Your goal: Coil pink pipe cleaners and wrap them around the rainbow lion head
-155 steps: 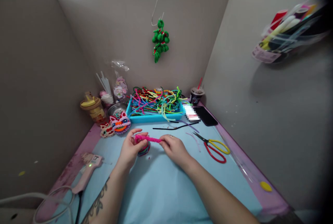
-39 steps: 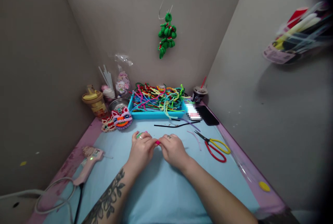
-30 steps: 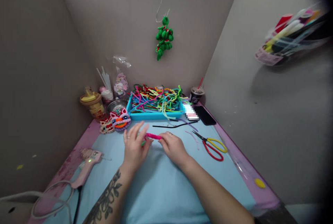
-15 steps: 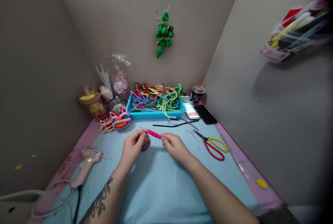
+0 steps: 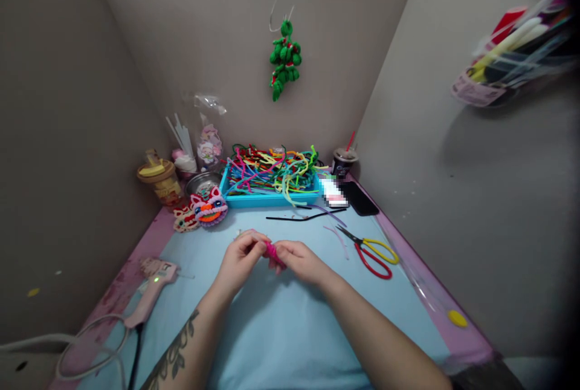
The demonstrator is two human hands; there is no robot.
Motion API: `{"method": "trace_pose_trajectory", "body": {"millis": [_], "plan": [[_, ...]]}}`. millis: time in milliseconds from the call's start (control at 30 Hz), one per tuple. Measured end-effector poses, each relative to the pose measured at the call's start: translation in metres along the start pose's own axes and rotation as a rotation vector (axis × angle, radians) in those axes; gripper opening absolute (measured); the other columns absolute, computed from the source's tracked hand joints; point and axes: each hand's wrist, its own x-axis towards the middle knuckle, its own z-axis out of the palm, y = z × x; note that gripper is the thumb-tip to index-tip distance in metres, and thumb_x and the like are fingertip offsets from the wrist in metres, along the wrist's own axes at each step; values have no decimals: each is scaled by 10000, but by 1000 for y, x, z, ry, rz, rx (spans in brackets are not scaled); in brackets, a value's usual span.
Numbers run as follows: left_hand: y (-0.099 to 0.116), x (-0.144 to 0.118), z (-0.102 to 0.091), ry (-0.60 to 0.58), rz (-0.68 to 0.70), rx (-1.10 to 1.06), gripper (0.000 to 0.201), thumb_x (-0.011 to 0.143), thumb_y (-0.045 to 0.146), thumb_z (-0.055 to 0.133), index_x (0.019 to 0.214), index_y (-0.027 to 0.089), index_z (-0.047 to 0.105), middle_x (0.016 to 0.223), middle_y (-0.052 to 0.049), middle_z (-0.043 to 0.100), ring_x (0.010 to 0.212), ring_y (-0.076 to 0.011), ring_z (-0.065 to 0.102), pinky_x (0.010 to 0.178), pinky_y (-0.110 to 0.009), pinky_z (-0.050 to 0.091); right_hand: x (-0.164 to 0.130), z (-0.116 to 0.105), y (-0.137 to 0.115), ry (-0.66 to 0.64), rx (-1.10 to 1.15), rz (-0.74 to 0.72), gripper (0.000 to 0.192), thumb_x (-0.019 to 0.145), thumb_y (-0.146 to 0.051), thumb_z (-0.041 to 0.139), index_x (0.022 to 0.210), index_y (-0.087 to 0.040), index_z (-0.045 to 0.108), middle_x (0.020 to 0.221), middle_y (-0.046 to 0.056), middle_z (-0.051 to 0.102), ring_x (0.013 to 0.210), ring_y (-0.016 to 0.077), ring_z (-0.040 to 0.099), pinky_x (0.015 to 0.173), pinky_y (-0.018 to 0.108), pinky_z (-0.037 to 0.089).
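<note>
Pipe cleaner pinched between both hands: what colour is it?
Bright pink. The pipe cleaner shows in the head view, pinched between the left hand and right hand.

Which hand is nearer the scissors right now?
Right. The right hand is just left of the scissors, apart from them; the left hand is farther left, beyond the pink pipe cleaner both hands pinch.

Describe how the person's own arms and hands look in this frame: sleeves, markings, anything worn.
Both forearms are bare, with no sleeves in view. The left forearm carries a dark tattoo of leaf-like, floral linework along its inner side. The left hand and the right hand wear no gloves. The right forearm shows no markings. No watch or bracelet is visible; any rings are too small to tell.
</note>
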Motion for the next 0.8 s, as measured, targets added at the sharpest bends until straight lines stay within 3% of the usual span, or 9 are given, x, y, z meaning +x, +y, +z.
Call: {"method": "trace_pose_trajectory", "body": {"millis": [133,367,533,800], "plan": [[3,1,2,-1,58,128,283,863,376,526,823,165,710,804,-81,664,781,-189,601,711,-309,479,0,-1,-2,0,58,49,499,832,-641,460,786,-163,594,579,-31,528,466,81,457,466,198,369],[-4,2,4,30,32,187,260,842,348,553,879,157,726,698,-49,649,684,-164,573,645,-273,455,1,-4,-7,282,-10,-14,258,815,-421,570,720,-186,524,589,-41,496,538,103,466,547,230,380],[-2,0,8,29,-20,192,270,818,352,570,913,153,726,643,-31,651,608,-158,574,608,-272,454,2,2,-4,504,-225,-121,111,760,-254,609,696,-189,545,672,-16,527,641,130,496,593,241,387],[-1,0,14,22,20,276,244,836,349,538,794,185,715,581,-8,632,604,-166,582,652,-292,465,3,8,1,659,-434,-209,172,723,-130,604,636,-201,474,679,-16,505,654,135,488,599,243,367]]}}
